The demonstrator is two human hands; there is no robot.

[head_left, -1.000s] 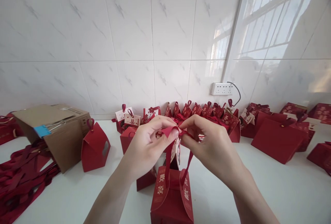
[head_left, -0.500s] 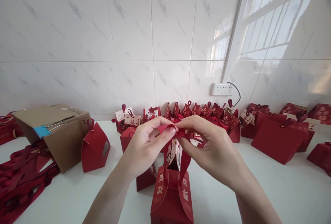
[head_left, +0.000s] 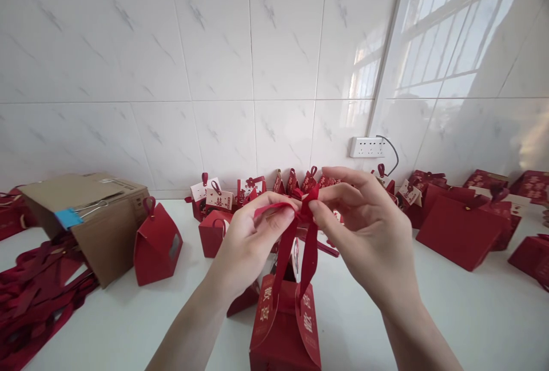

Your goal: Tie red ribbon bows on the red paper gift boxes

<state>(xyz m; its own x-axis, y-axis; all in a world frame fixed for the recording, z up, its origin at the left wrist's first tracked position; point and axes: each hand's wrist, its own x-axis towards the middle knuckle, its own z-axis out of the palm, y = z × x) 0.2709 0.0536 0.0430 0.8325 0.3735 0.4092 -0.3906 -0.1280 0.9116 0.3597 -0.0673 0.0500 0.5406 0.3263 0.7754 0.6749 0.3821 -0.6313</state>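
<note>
A red gift box [head_left: 285, 334] with gold characters on its curved flaps stands upright on the white table, close in front of me. Two strands of red ribbon [head_left: 309, 256] rise from its flaps and cross in a knot above it. My left hand [head_left: 253, 236] pinches one ribbon end between thumb and forefinger, with a strip of it lying along the finger. On the other side of the knot, my right hand [head_left: 364, 228] grips the ribbon with thumb and forefinger, its other fingers curled loosely. Part of another dark red box is hidden behind the gift box.
Left of me, a cardboard box [head_left: 92, 228] with a blue clip sits beside a heap of red ribbons [head_left: 40, 296] and a red house-shaped box [head_left: 158, 245]. Several small red boxes line the tiled wall. A large plain red box [head_left: 461, 231] stands at right, below a power strip [head_left: 368, 147].
My right hand has moved right and turned more open, away from my left hand. The knot and ribbon strands between the hands now show more clearly. The gift box stays in place.
</note>
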